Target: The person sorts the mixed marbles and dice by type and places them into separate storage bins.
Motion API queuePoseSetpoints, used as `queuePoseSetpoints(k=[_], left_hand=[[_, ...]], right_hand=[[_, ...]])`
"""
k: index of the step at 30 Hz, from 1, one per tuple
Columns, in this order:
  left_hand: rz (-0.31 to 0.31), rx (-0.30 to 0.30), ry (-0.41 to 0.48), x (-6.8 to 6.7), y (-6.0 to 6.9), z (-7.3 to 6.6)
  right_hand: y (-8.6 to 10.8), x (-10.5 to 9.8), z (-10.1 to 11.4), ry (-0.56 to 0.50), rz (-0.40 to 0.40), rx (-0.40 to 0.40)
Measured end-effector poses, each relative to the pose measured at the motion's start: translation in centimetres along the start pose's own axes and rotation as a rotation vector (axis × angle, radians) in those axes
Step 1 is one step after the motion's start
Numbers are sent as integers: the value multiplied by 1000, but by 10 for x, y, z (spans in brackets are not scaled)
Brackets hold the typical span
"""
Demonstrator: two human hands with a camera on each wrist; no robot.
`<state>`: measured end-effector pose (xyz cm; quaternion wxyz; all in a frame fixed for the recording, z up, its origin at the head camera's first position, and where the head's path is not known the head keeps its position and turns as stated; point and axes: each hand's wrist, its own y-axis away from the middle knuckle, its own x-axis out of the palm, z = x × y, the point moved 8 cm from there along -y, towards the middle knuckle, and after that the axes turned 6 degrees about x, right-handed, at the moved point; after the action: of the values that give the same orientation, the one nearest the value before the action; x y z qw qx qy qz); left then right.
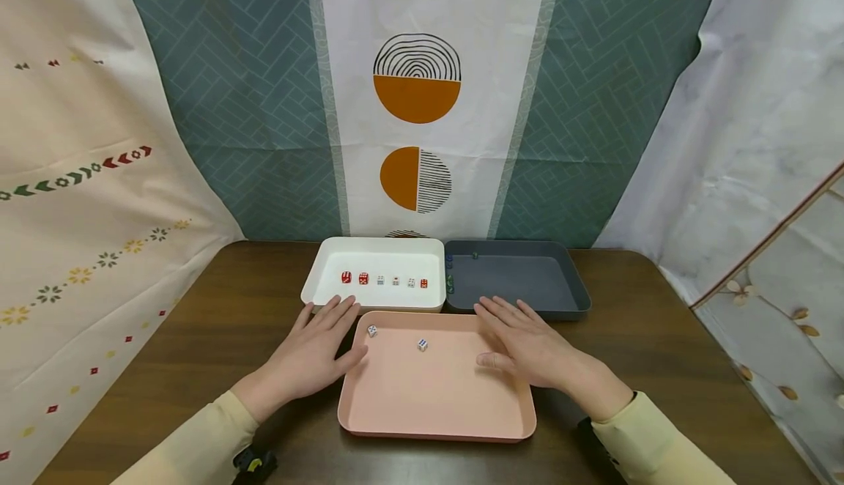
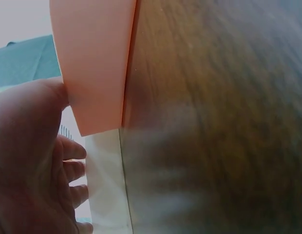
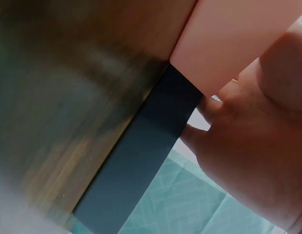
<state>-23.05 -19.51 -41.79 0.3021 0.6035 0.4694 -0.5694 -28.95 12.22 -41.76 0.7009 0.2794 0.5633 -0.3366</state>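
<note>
A pink tray (image 1: 438, 397) lies on the table in front of me, with two white dice in it: one die (image 1: 372, 331) by the far left corner, another die (image 1: 423, 344) near the far edge. My left hand (image 1: 313, 353) spreads over the tray's left edge, fingertips at the white tray (image 1: 316, 280) and thumb over the pink rim. My right hand (image 1: 530, 349) reaches over the far right corner, fingertips by the dark grey tray (image 1: 514, 287). Both hands look empty, fingers extended. In the left wrist view the left hand (image 2: 29, 161) stands beside the pink wall (image 2: 95, 63).
Inside the white tray is a row of several red and white dice, among them a red die (image 1: 363, 278). A few dark dice, including a green die (image 1: 450, 283), sit along the grey tray's left side. Patterned cloth (image 1: 415, 177) hangs behind the wooden table (image 1: 633, 324).
</note>
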Motion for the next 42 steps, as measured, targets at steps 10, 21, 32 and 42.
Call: queuePoseSetpoints(k=[10,21,32,42], left_hand=[[-80,89,-33,-13,-7,-13],[-42,111,-92,-8,-20,-33],[-39,104,-170,-7,-24,-34],[-45,90,-167,-5,-30,-35]], right_hand=[[1,-5,3,4,14,4],[4,-9,2,-12,1,-11],[-2,-2,2,-30,9,-22],[2,-4,4,-35,5,-28]])
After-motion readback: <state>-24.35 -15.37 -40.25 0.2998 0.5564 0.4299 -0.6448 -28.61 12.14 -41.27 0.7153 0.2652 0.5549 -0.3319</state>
